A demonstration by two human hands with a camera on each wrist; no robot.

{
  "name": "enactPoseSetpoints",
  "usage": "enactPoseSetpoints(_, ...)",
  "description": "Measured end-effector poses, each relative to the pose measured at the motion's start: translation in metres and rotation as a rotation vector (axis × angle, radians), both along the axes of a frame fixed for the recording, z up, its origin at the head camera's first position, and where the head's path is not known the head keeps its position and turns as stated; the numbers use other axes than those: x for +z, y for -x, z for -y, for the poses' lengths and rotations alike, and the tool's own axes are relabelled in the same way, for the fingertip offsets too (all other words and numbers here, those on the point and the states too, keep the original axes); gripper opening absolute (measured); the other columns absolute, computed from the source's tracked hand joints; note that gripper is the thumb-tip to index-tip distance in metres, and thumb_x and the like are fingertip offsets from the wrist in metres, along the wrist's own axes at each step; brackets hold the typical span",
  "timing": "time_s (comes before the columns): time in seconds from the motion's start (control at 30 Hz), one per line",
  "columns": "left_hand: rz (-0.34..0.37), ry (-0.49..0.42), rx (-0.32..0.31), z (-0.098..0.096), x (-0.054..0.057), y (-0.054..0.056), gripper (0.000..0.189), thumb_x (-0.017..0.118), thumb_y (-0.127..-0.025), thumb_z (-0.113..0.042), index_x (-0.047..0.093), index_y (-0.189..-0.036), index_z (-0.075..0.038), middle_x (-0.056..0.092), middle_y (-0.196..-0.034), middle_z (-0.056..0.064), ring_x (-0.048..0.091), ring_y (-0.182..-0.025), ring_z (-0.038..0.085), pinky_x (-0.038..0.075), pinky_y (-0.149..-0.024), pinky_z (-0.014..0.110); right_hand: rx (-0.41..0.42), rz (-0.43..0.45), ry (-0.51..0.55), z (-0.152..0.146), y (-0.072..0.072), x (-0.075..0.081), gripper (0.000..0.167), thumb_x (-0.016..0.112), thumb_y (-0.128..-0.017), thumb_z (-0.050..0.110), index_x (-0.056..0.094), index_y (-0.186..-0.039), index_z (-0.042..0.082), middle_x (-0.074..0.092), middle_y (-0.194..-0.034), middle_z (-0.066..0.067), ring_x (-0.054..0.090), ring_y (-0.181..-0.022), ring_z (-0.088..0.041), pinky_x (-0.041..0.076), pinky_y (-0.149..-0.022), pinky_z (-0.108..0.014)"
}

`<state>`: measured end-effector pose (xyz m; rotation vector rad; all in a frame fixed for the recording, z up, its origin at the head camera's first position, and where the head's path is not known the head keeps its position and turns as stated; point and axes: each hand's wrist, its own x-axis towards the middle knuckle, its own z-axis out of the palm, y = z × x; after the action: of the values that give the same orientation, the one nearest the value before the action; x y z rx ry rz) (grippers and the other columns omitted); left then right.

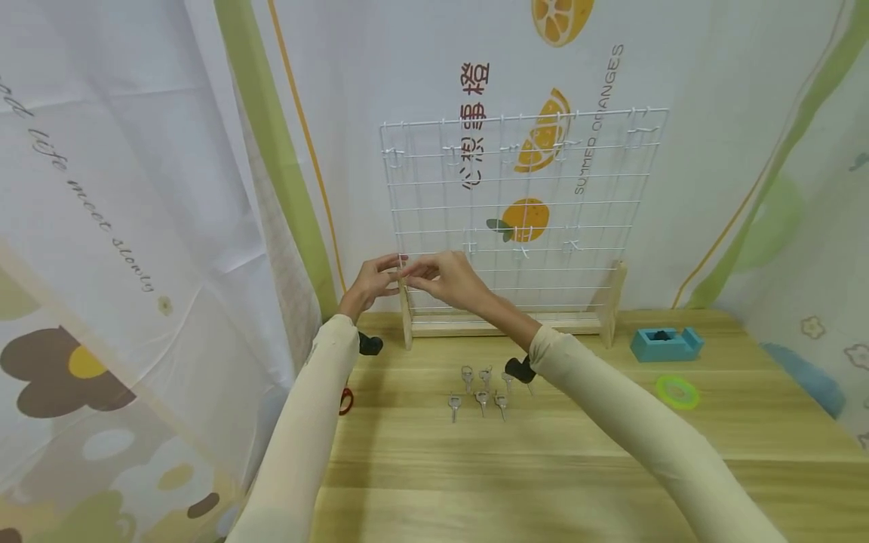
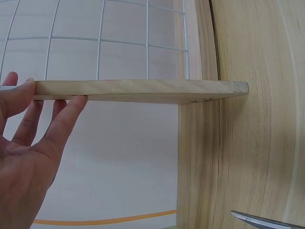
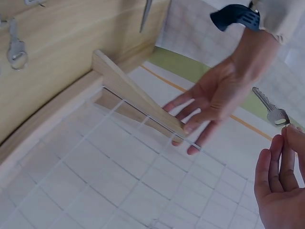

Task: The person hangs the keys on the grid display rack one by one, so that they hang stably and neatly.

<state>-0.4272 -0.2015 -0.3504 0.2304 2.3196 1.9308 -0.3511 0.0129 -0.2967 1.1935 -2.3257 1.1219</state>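
Note:
My left hand grips the upper end of the wooden side support of a white wire grid rack, thumb on one side and fingers on the other. Close beside it, my right hand pinches a silver key by the small ring at its head, with the blade pointing away from the fingers. In the head view the right hand overlaps the grid's lower left, and the key hardly shows there. Several more keys lie on the wooden table in two rows before the rack.
White hooks hang on the grid in an upper and a lower row. Red-handled scissors lie at the left, partly behind the left sleeve. A blue tape dispenser and a yellow-green ring are on the right. Printed curtains surround the table.

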Motion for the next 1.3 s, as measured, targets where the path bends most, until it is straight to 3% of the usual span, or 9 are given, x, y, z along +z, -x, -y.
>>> enactPoseSetpoints(0.2, 0.016, -0.009, 0.006, 0.001, -0.001, -0.001, 0.055, 0.053, -0.107, -0.001, 0.039, -0.160, -0.006, 0.037, -0.163, 0.018, 0.047, -0.142, 0.039, 0.053, -0.109, 0.050, -0.009, -0.042, 0.053, 0.005, 0.003, 0.027, 0.015, 0.075, -0.097, 0.007, 0.080, -0.110, 0.002, 0.080, -0.099, -0.009, 0.077, -0.084, -0.019, 0.063, -0.077, -0.025)
enactPoseSetpoints(0.53, 0.010, -0.017, 0.019, 0.003, -0.008, -0.006, 0.045, 0.054, -0.107, 0.001, 0.054, -0.151, -0.005, 0.043, -0.160, 0.017, 0.046, -0.143, 0.036, 0.051, -0.110, 0.053, -0.058, -0.078, 0.144, 0.015, 0.015, 0.060, 0.013, 0.076, -0.095, 0.003, 0.081, -0.108, 0.005, 0.080, -0.098, -0.006, 0.075, -0.081, -0.014, 0.062, -0.075, -0.024)
enactPoseSetpoints(0.87, 0.016, -0.026, 0.014, 0.005, -0.011, -0.008, 0.047, 0.053, -0.107, 0.001, 0.052, -0.153, -0.006, 0.039, -0.162, 0.018, 0.043, -0.146, 0.035, 0.050, -0.111, 0.053, -0.112, -0.117, 0.292, 0.024, 0.021, 0.096, 0.015, 0.077, -0.095, 0.006, 0.080, -0.109, 0.003, 0.080, -0.102, -0.009, 0.077, -0.084, -0.017, 0.062, -0.076, -0.023)
enactPoseSetpoints(1.13, -0.015, -0.008, 0.011, 0.002, -0.007, -0.004, 0.046, 0.053, -0.106, 0.002, 0.053, -0.152, -0.005, 0.039, -0.162, 0.019, 0.046, -0.144, 0.036, 0.051, -0.110, 0.053, -0.152, -0.173, 0.363, 0.027, 0.028, 0.122, 0.015, 0.076, -0.096, 0.007, 0.080, -0.110, 0.003, 0.080, -0.101, -0.010, 0.077, -0.088, -0.017, 0.062, -0.080, -0.020)
enactPoseSetpoints(1.3, -0.029, -0.009, 0.007, -0.001, -0.003, -0.002, 0.046, 0.054, -0.106, 0.002, 0.054, -0.151, -0.005, 0.041, -0.161, 0.019, 0.047, -0.142, 0.036, 0.051, -0.110, 0.054, -0.179, -0.164, 0.367, 0.030, 0.030, 0.132, 0.014, 0.076, -0.096, 0.008, 0.081, -0.109, 0.005, 0.080, -0.101, -0.009, 0.076, -0.088, -0.016, 0.061, -0.080, -0.019)
